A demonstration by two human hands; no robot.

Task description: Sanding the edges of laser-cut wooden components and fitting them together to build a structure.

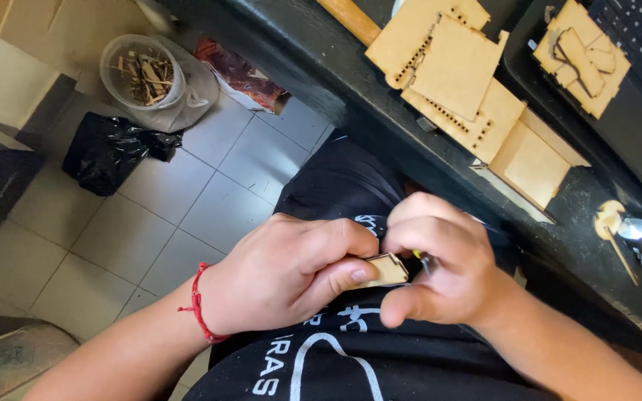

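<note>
Both hands work close against the chest, hemmed in on the right by the black bench edge. Stacked wooden panels crowd the benchtop. To the left, open tiled floor leaves free room.

plywood panels | scrap bucket | black bag | tiled floor
</note>
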